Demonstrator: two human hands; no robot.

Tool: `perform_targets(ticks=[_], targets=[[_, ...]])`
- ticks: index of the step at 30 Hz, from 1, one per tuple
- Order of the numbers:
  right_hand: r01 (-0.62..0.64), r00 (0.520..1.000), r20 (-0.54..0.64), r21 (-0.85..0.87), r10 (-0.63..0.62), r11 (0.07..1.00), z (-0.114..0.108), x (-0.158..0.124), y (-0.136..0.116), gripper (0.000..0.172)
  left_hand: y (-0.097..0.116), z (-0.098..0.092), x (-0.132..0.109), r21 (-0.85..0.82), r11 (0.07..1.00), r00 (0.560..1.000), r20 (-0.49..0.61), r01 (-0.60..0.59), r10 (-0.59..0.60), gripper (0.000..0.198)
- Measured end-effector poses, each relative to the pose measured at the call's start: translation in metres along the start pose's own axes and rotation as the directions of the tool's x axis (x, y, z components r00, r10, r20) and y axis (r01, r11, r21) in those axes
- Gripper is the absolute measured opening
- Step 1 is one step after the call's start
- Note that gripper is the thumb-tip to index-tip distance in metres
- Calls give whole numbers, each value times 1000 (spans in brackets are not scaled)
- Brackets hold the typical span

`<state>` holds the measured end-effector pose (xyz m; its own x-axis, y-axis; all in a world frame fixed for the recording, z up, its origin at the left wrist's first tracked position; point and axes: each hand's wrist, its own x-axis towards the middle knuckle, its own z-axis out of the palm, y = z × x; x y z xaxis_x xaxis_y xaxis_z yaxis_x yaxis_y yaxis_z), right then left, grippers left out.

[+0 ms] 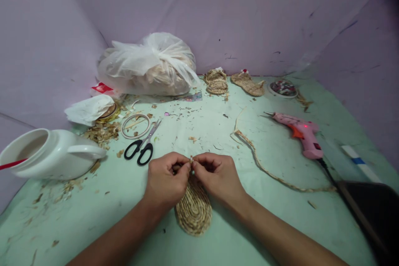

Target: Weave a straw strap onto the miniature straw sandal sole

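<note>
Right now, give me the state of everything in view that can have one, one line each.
Left hand: pinching a small piece
Right hand: pinching at the same spot
Woven sole: partly hidden by the hands
Glue gun: lying down, red light lit
Scissors: lying down, unheld
Bag: bulging, top gathered
Jug: uncovered
Braid: uncoiled, frayed at one end

Ahead of me stands a mauve back wall, marked with dark scuffs, with a left wall and a right wall closing me in. The tabletop before me is pale green; the light falls soft, dimmer towards my right.
</note>
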<state>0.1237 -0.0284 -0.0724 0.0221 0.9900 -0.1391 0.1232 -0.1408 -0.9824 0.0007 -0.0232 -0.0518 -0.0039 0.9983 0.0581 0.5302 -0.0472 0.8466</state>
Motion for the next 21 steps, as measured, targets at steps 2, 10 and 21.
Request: perform_targets(ticks=[2, 10, 21], targets=[[-1, 1000, -3, -9, 1, 1000, 0, 0, -1, 16, -1, 0, 0, 1, 1000, 1000, 13, -5, 5, 10], [-9, 999, -53, -17, 8, 1000, -1, 0, -2, 12, -4, 3, -2, 17, 999, 999, -17, -46, 46, 4], [-34, 997, -64, 21, 36, 999, 0, 0, -2, 9, -3, 3, -2, 151, 976, 987, -18, -156, 160, 12]])
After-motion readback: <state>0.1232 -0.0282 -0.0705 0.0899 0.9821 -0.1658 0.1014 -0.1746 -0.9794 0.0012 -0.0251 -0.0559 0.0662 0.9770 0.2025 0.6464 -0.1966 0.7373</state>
